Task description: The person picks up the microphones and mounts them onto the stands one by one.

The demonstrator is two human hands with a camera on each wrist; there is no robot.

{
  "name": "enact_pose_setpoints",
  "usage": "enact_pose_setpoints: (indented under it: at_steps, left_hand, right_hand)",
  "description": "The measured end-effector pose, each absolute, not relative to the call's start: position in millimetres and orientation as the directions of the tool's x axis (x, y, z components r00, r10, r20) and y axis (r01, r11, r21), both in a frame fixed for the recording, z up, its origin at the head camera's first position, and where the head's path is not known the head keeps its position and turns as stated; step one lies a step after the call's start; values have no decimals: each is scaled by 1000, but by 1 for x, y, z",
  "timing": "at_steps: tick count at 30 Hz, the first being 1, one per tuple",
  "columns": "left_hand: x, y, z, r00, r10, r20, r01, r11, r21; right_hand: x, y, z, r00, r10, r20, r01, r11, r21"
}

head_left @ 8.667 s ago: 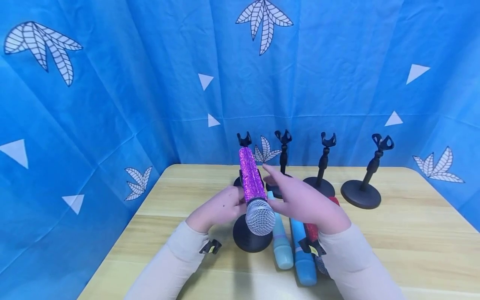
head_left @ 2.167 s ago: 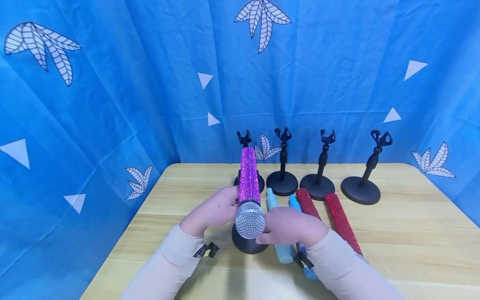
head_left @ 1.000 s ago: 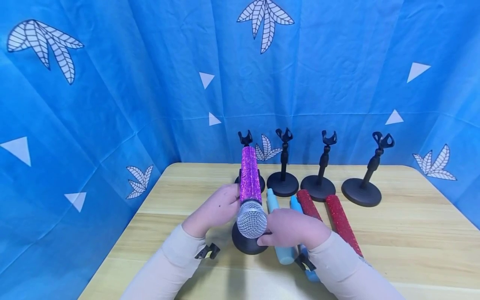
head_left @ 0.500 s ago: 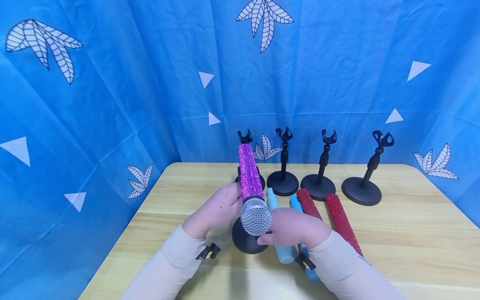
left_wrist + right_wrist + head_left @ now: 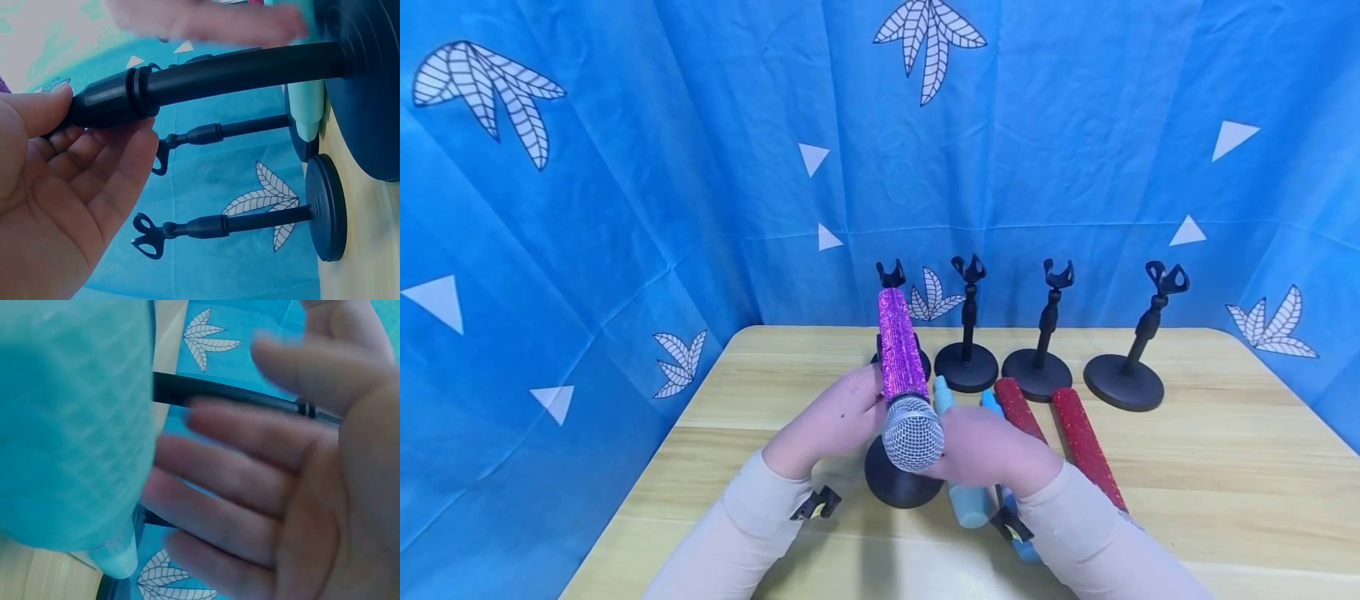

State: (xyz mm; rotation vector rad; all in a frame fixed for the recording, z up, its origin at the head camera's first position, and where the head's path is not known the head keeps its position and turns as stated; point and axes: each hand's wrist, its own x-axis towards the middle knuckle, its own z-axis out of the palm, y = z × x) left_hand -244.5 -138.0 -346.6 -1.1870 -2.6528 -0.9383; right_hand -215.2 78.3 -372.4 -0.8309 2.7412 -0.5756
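A purple glittery microphone [image 5: 901, 343] with a silver mesh head lies tilted on top of the nearest black microphone stand [image 5: 897, 485], its head toward me. My left hand [image 5: 837, 418] holds the stand's thick collar between thumb and fingers, plain in the left wrist view, where the stand's pole [image 5: 244, 74] runs to the round base. Beside the pole is my right hand [image 5: 992, 450], blurred, its fingers spread and fairly straight in the right wrist view with nothing gripped. The microphone's clip is mostly hidden in the head view.
Right of the stand lie a pale teal microphone [image 5: 967, 504], a blue one [image 5: 991, 405] partly under my right arm, and two red glittery ones, nearer [image 5: 1086, 446] and farther [image 5: 1018, 407]. Several black stands with bare clips [image 5: 1125, 383] line the table's back, before a blue curtain [image 5: 1075, 125].
My right hand, earlier beside the microphone, came down to the pole; its fingers have now loosened. The microphone's head has swung slightly right since a second ago. The left hand stays on the stand.
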Motion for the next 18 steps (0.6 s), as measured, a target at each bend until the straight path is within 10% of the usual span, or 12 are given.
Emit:
enact_pose_setpoints:
  at_steps: [7,18]
  left_hand:
    - [-242,-138,-346,-698,634,333,701,509,500]
    - [-240,-136,-344,-710,602,365,697,526,487]
  right_hand:
    - [-221,73,-363,-914,-401,60,-368,759,-537]
    - [-218,67,-360,-870,-468,156,-397,477,-784]
